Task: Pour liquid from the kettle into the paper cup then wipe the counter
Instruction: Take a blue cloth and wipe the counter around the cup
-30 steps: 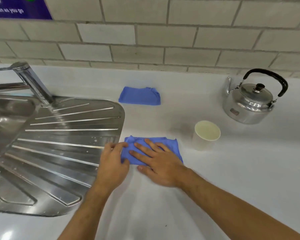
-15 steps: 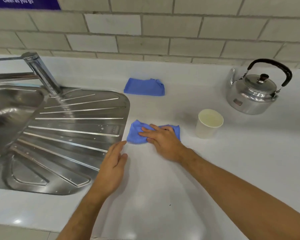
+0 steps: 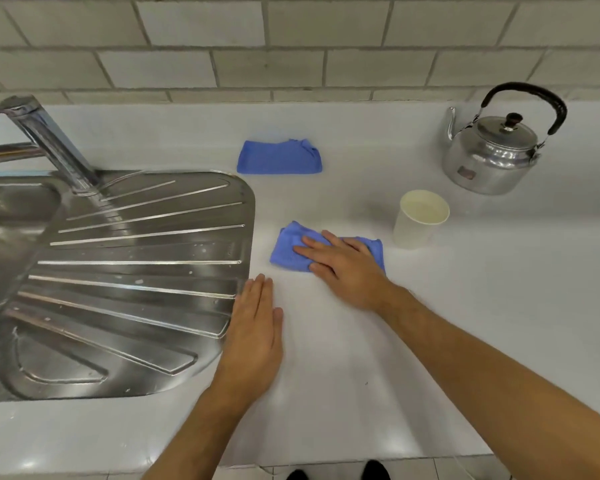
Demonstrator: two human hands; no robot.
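Since the left hand (image 3: 253, 336) came off it and now lies flat, fingers together, holding nothing, the blue cloth (image 3: 290, 249) sits bunched smaller under the right hand (image 3: 343, 268), fingers spread, pressing: wiping one-handed. Cloth long axis runs left-right, just left of paper cup (image 3: 419, 220); kettle (image 3: 492, 150) behind.

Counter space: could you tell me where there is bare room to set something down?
The counter is bare right of the right hand, in front of the paper cup and kettle. It is crowded between the drainboard, both blue cloths and the cup.
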